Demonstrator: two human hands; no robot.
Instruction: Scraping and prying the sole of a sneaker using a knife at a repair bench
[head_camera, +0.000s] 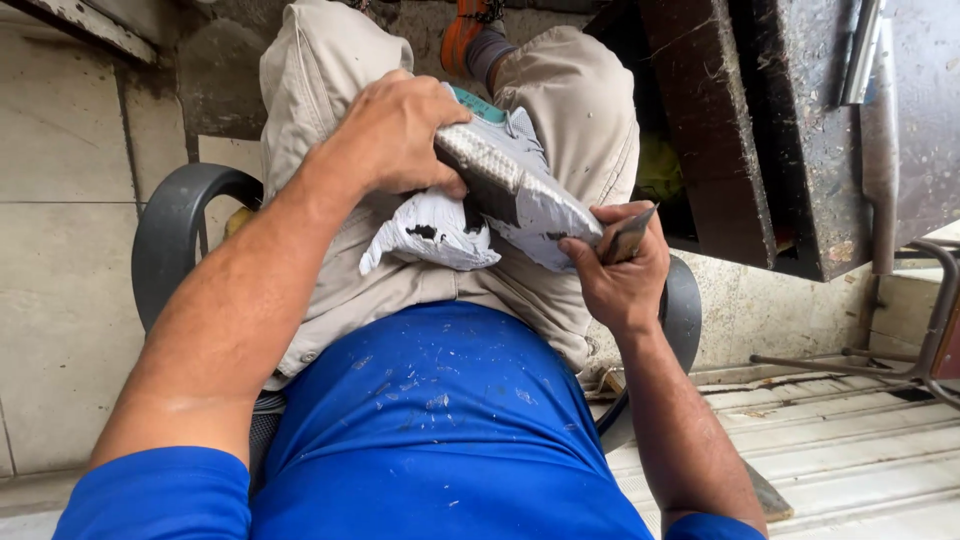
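Blue shirt cloth, flecked all over with pale specks, fills the bottom of the view, and from it two bare forearms reach out over a lap in beige trousers. On that lap lies a grey sneaker, turned sole-up and tilted, its textured white sole facing the person and a strip of teal showing at its upper edge. Over the sneaker's near end the left hand is clamped, fingers curled round the sole and pinning it against the thigh. Just under that hand hangs a torn, crumpled white piece, with dark patches, loose against the trousers. At the other end of the sole the right hand grips a small flat blade-like tool, closed tight round it, its tip touching the edge of the sole. Beneath the person shows the dark curved rim of a chair. Off to the right stands a grimy dark workbench.
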